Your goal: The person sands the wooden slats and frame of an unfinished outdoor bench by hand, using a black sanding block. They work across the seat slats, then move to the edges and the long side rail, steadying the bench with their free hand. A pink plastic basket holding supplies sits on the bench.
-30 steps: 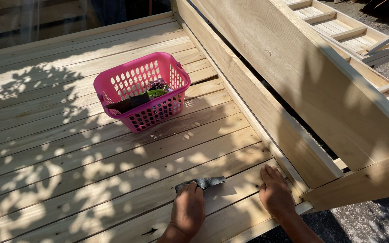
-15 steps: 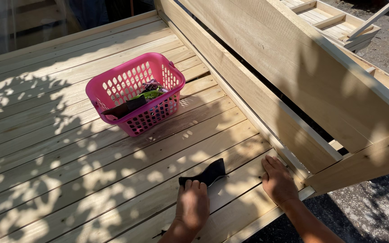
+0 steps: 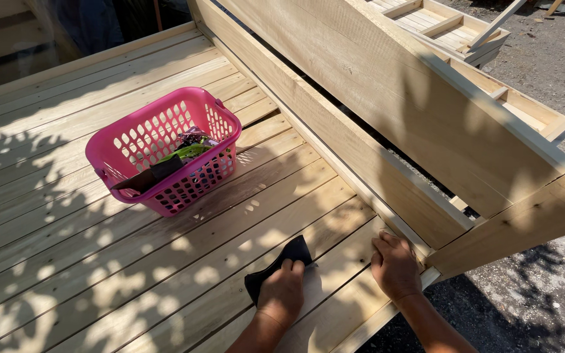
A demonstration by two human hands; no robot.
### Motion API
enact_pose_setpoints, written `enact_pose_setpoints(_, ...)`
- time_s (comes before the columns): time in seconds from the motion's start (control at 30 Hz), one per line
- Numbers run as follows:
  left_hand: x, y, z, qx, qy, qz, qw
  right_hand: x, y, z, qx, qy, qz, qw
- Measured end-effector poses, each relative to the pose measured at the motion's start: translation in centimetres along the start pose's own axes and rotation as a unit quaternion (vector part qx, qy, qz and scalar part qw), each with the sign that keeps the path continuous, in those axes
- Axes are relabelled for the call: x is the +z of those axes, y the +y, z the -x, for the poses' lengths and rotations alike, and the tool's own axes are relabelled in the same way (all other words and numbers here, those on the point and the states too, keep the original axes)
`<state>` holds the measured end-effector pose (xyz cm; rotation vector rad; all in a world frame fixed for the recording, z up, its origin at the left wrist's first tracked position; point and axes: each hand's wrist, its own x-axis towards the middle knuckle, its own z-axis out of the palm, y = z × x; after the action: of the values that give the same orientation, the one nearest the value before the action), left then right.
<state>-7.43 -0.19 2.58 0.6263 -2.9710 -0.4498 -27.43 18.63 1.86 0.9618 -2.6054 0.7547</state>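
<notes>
My left hand (image 3: 282, 294) presses a dark sheet of sandpaper (image 3: 277, 268) flat onto a pale plank of the wooden deck (image 3: 67, 261), near the deck's front edge. The sheet sticks out beyond my fingers toward the upper right. My right hand (image 3: 397, 267) rests palm down on the same deck, fingers spread, just right of the sheet and beside the low wooden rail (image 3: 361, 163). It holds nothing.
A pink plastic basket (image 3: 165, 147) with dark and green items inside stands on the deck at the centre left. A slanted timber railing runs along the right side. Beyond it lie gravel ground (image 3: 550, 52) and a wooden frame (image 3: 446, 23).
My left hand has slid the sandpaper along the plank, and the sheet now shows its dark side. The view has shifted left, so the basket sits lower in frame. My right hand stays planted.
</notes>
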Motion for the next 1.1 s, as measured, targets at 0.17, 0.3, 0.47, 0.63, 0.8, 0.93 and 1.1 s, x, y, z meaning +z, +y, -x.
enact_pose_setpoints(0.17,0.4,-0.3,-3.3,0.087,-0.025,-0.079,0.993,0.0,0.1,0.0,-0.026,0.014,0.014,0.999)
enact_pose_setpoints(0.3,-0.9,-1.6,-2.7,0.146,-0.092,-0.076,0.982,-0.3,0.0,-0.1,-0.009,-0.001,0.008,1.000)
enact_pose_setpoints(0.47,-4.0,-4.1,3.2,-0.010,-0.012,0.089,0.996,-0.9,-0.8,-0.2,0.005,-0.016,0.025,1.000)
enact_pose_setpoints(0.63,-3.3,-4.0,3.2,0.071,0.028,0.126,0.989,-1.3,-1.7,-0.3,0.039,-0.068,0.048,0.996)
enact_pose_setpoints(0.8,0.4,1.8,-4.6,0.072,-0.020,0.070,0.995,-1.3,-1.6,-0.3,0.025,-0.053,0.042,0.997)
enact_pose_setpoints(0.93,1.8,6.8,-11.1,0.144,0.014,0.109,0.983,-1.4,-1.4,-0.1,0.039,-0.053,0.020,0.998)
enact_pose_setpoints(1.1,0.9,5.1,-8.6,0.113,0.042,0.140,0.983,-1.8,-1.7,-0.2,0.033,-0.042,0.015,0.998)
